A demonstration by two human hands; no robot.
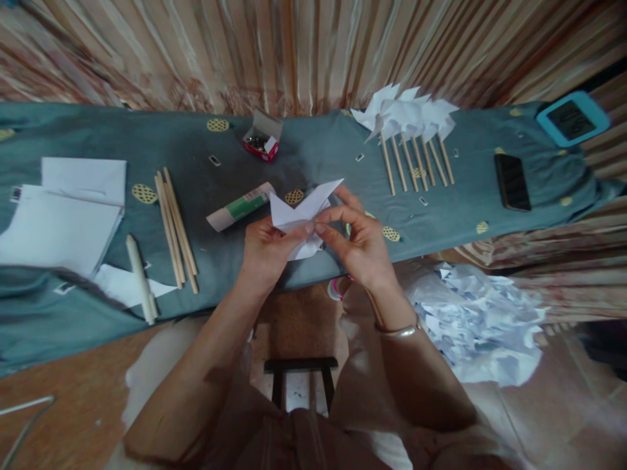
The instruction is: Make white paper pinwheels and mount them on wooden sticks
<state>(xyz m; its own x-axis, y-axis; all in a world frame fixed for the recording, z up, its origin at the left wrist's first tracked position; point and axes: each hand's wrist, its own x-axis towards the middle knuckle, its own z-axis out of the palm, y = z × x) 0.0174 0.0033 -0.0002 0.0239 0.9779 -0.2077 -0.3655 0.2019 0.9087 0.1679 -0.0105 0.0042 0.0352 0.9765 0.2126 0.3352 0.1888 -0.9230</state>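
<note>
Between my hands is a folded white paper pinwheel (pixel 302 210), its pointed blades spread upward and its lower part below my thumbs. My left hand (pixel 268 251) grips it from the left, thumb pressed on the paper. My right hand (pixel 355 241) pinches near its middle with thumb and forefinger; anything small in that pinch is hidden. Behind my left hand lies a tube with a green label (pixel 242 207). Farther back stands an open small red box (pixel 263 140) with little metal pieces inside. Several finished pinwheels on sticks (pixel 409 121) lie at the back right.
Several wooden sticks (pixel 176 228) lie left of my hands, near a white pen-like tool (pixel 140 277) and stacked white paper (pixel 59 225). A phone (pixel 512 181) and a blue-framed device (pixel 573 119) are at the right. A bag of paper scraps (pixel 482 326) sits on the floor.
</note>
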